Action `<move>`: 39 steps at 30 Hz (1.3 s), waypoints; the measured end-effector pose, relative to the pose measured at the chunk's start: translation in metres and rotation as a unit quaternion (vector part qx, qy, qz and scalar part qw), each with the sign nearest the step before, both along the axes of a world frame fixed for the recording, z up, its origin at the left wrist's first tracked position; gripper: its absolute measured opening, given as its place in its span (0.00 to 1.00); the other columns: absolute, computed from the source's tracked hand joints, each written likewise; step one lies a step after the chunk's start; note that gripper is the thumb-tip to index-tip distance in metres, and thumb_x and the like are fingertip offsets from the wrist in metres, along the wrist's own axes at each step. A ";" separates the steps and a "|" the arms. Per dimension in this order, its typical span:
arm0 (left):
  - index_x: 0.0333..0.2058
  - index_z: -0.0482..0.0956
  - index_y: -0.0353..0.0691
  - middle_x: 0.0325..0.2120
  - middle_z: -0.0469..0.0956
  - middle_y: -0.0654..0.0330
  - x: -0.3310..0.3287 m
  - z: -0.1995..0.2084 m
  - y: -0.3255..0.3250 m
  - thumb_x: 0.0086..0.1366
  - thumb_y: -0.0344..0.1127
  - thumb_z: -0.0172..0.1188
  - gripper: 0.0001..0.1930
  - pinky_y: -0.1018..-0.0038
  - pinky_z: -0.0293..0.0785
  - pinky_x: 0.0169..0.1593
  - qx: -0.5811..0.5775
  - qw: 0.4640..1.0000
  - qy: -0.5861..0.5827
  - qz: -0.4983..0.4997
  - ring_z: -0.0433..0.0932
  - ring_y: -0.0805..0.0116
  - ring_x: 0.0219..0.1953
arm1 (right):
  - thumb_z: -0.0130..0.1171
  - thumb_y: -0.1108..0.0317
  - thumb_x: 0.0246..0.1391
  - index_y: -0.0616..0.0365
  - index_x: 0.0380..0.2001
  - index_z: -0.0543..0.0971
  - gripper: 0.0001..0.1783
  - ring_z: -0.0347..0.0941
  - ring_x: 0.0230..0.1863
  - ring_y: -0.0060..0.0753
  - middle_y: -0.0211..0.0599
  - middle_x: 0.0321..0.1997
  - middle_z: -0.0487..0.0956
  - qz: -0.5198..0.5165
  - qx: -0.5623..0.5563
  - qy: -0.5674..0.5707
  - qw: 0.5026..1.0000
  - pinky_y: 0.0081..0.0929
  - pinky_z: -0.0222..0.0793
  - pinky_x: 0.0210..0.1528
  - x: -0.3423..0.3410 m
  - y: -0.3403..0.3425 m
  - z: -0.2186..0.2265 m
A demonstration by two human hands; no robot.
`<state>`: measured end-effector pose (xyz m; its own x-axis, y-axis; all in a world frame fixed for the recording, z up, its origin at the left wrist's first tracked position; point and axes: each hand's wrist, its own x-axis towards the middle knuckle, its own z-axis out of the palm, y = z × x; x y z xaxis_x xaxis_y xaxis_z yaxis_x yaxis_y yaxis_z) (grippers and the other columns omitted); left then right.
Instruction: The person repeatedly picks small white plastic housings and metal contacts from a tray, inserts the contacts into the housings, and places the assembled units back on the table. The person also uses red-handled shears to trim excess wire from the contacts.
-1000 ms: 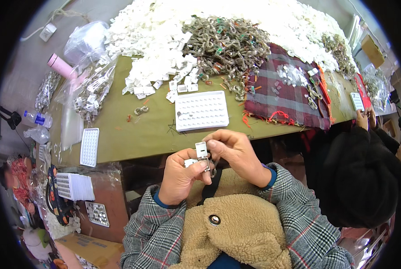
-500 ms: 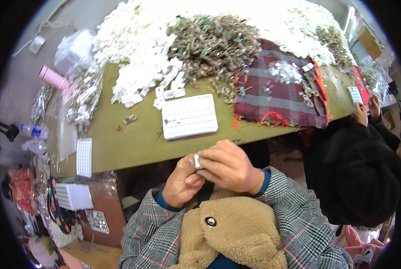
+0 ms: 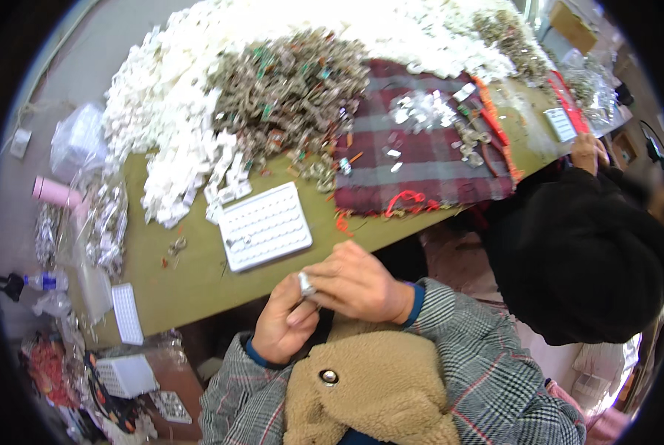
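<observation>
Close to the table's front edge, my left hand [image 3: 284, 323] pinches a small white piece [image 3: 306, 285] between thumb and fingers. My right hand [image 3: 358, 282] closes on the same piece from the right, so the two hands meet around it. Its exact kind is mostly hidden by my fingers. Just beyond them on the table lies a white rectangular tray [image 3: 270, 236] with rows of small slots. A few tiny dark bits rest on its left part.
Small white pieces form a large heap [image 3: 161, 111] at the back, beside a tangled grey-brown heap [image 3: 295, 89]. A dark plaid cloth [image 3: 376, 182] carries clear bits and a tool. Another white tray [image 3: 127, 314] lies left. At right sits a person in black [image 3: 577, 259].
The whole view has turned, so table and tray appear farther left and tilted. Both hands stay together on the small white piece, with only slight finger movement.
</observation>
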<state>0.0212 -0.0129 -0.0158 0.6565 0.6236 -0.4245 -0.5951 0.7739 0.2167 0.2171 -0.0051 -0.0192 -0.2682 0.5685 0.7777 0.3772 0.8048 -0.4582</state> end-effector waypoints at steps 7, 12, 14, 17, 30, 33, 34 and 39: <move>0.40 0.72 0.44 0.29 0.75 0.70 0.014 0.002 -0.005 0.76 0.40 0.48 0.08 0.87 0.58 0.20 0.040 0.998 0.050 -0.016 0.61 0.86 0.15 | 0.68 0.76 0.41 0.62 0.28 0.78 0.10 0.73 0.30 0.36 0.36 0.32 0.79 -0.005 -0.022 0.031 0.999 0.32 0.67 0.34 0.003 -0.002 0.000; 0.41 0.73 0.44 0.29 0.75 0.69 0.012 0.005 -0.011 0.75 0.39 0.51 0.07 0.87 0.58 0.19 0.016 0.998 0.046 -0.026 0.61 0.86 0.15 | 0.68 0.76 0.41 0.59 0.29 0.78 0.10 0.73 0.30 0.35 0.33 0.31 0.78 0.011 -0.040 -0.012 0.999 0.31 0.66 0.36 0.007 -0.007 0.007; 0.41 0.73 0.44 0.29 0.75 0.70 0.009 0.004 -0.013 0.75 0.39 0.51 0.07 0.87 0.59 0.20 0.017 0.999 0.045 -0.025 0.62 0.86 0.16 | 0.68 0.77 0.40 0.58 0.28 0.78 0.10 0.72 0.29 0.35 0.32 0.30 0.77 0.010 -0.058 0.003 0.998 0.32 0.66 0.37 0.005 -0.009 0.009; 0.43 0.73 0.44 0.29 0.75 0.70 0.005 0.002 -0.016 0.75 0.39 0.51 0.07 0.87 0.60 0.20 0.017 0.998 0.052 -0.013 0.62 0.87 0.16 | 0.68 0.77 0.40 0.57 0.27 0.77 0.10 0.71 0.28 0.35 0.31 0.28 0.76 0.005 -0.093 0.049 0.994 0.32 0.66 0.37 -0.002 -0.013 0.009; 0.45 0.72 0.41 0.35 0.78 0.55 0.004 0.008 -0.016 0.69 0.36 0.59 0.10 0.85 0.70 0.26 0.137 0.989 0.056 -0.012 0.71 0.76 0.24 | 0.67 0.74 0.47 0.62 0.31 0.80 0.08 0.76 0.33 0.40 0.40 0.38 0.80 -0.042 -0.005 0.028 0.999 0.35 0.72 0.39 0.049 0.000 0.028; 0.43 0.73 0.40 0.35 0.80 0.45 0.006 0.004 -0.009 0.69 0.36 0.59 0.09 0.80 0.73 0.28 0.147 0.989 0.022 -0.021 0.75 0.72 0.24 | 0.64 0.79 0.48 0.64 0.31 0.80 0.05 0.77 0.34 0.44 0.42 0.33 0.78 -0.263 -0.179 0.021 0.948 0.32 0.73 0.37 0.099 0.025 0.030; 0.42 0.73 0.39 0.35 0.81 0.44 0.008 0.003 -0.006 0.70 0.35 0.58 0.08 0.80 0.73 0.28 0.144 0.989 0.010 -0.021 0.76 0.71 0.24 | 0.62 0.80 0.49 0.65 0.32 0.80 0.05 0.77 0.34 0.45 0.42 0.32 0.77 -0.283 -0.203 0.005 0.937 0.31 0.73 0.36 0.108 0.036 0.028; 0.44 0.73 0.38 0.35 0.81 0.46 0.015 0.003 0.003 0.72 0.36 0.55 0.08 0.78 0.74 0.26 0.122 0.990 0.040 -0.051 0.79 0.71 0.25 | 0.62 0.76 0.45 0.61 0.30 0.80 0.06 0.75 0.36 0.45 0.41 0.30 0.72 -0.248 -0.158 -0.153 0.944 0.38 0.73 0.37 0.120 0.058 0.013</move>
